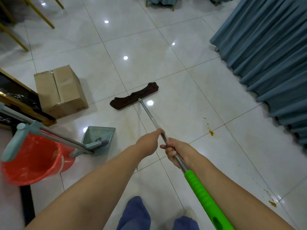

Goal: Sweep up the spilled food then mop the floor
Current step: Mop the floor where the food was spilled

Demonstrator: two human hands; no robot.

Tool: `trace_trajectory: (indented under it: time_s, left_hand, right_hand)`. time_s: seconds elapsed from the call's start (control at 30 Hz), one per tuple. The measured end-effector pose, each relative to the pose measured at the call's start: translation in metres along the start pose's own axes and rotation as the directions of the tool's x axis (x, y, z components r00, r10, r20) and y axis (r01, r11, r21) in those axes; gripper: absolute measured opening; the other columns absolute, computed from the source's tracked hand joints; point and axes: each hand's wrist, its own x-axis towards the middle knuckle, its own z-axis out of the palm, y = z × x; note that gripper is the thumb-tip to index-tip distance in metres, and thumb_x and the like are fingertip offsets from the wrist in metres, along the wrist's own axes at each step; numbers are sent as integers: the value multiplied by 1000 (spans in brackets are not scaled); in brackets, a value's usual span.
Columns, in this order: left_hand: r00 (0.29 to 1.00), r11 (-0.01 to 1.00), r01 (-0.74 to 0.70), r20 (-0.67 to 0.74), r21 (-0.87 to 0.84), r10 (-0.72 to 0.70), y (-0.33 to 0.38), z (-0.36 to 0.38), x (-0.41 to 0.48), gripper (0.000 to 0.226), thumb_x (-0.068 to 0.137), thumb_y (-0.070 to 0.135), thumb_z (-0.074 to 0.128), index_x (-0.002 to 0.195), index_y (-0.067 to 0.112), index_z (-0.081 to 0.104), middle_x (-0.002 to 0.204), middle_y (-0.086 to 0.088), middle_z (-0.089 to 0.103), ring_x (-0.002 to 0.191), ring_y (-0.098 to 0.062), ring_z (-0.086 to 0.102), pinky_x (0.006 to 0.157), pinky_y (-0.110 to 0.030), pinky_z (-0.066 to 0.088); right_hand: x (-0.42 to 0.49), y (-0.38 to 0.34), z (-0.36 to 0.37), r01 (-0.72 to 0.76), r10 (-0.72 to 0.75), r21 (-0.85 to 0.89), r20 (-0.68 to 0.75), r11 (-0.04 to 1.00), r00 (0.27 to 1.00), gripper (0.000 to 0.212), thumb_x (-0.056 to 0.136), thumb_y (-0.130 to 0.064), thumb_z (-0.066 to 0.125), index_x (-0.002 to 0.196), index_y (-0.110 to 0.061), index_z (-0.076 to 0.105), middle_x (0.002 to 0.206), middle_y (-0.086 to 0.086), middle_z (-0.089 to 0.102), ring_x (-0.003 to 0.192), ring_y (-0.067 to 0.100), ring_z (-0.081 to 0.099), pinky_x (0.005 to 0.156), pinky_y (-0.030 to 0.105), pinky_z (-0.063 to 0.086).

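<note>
Mopping is in hand: the mop (134, 98) is laid flat on the floor (182, 77), its pole clamped by left hand (149, 143) and right hand (178, 151). Orange spills (211, 133) nearby must be reached next.

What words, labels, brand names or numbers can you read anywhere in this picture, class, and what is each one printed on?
No text here can be read.
Cardboard box: dark printed marks low on its side face, too small and blurred to read.
Dark framed panel at the left: white markings, which look like a pattern, not letters.
Mop handle, red bucket, dustpan: no print visible.
</note>
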Motion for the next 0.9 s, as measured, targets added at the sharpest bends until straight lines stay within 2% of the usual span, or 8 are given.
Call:
trace_trajectory:
  time_s: [0.07, 0.13, 0.17, 0.23, 0.33, 0.57, 0.77, 0.9]
  left_hand:
    - [1000, 1000, 4, -11, 4, -4, 14, 9, 0, 51, 88, 0, 30, 127, 33, 40, 73, 0, 51, 63, -18, 48, 54, -29, 40]
    - [1000, 1000, -22, -19, 15, 22, 27, 20, 0, 54, 90, -1, 33, 132, 33, 40, 108, -1, 59, 86, -21, 59, 70, -33, 50]
    - [999, 998, -47, -15, 31, 48, 34, 27, 0, 58, 90, -3, 34, 135, 32, 39, 126, 2, 54, 99, -20, 59, 79, -34, 52]
    - [996, 993, -90, -8, 73, 91, 51, 43, 0, 61, 90, -5, 37, 140, 30, 38, 137, 6, 42, 110, -19, 56, 85, -33, 51]
    - [995, 993, -90, -34, 79, 93, 83, 67, -1, 56, 91, -2, 39, 138, 28, 43, 131, 5, 42, 103, -20, 57, 83, -33, 51]
    - [992, 1000, -17, -127, -21, 15, 157, 117, -8, 40, 93, 6, 43, 127, 25, 55, 117, 1, 49, 96, -21, 57, 84, -34, 51]
    - [987, 998, 23, -157, -53, -31, 184, 143, -24, 41, 93, 3, 41, 125, 23, 57, 120, -2, 50, 103, -22, 57, 87, -32, 48]
    - [979, 997, 40, -195, -70, -53, 192, 163, -41, 43, 92, 2, 41, 127, 23, 55, 122, -2, 48, 104, -23, 57, 86, -30, 46]
  right_hand:
    - [-9, -3, -16, -2, 2, -40, -11, 999, 1000, 14, 98, -1, 40, 91, -6, 51, 80, 16, 54, 32, 5, 39, 30, 10, 33]
    - [-17, -6, -35, -10, 8, -92, -23, 996, 1000, 14, 98, -1, 39, 93, -8, 51, 79, 15, 53, 31, 5, 38, 30, 9, 32]
    - [-21, -7, -45, -14, 11, -119, -25, 993, 1000, 14, 98, -1, 39, 96, -8, 51, 79, 15, 53, 31, 5, 38, 30, 9, 32]
    - [-26, -13, -66, -20, 16, -180, -26, 983, 1000, 16, 98, -2, 40, 108, -9, 50, 79, 15, 52, 31, 5, 38, 30, 10, 32]
    - [-41, -25, -100, -30, 22, -270, -32, 962, 999, 27, 98, -2, 40, 122, -12, 46, 78, 15, 51, 30, 5, 36, 30, 10, 32]
    - [-77, -50, -172, -61, 47, -499, -40, 865, 998, 35, 96, 3, 35, 123, -19, 43, 75, 13, 48, 28, 4, 35, 30, 10, 32]
    - [-96, -49, -201, -76, 67, -589, -37, 804, 997, 30, 96, 3, 34, 114, -19, 44, 72, 11, 45, 27, 3, 35, 29, 10, 31]
    - [-104, -42, -212, -83, 75, -629, -39, 773, 996, 38, 96, 2, 33, 124, -19, 47, 67, 7, 40, 27, 4, 34, 30, 10, 30]
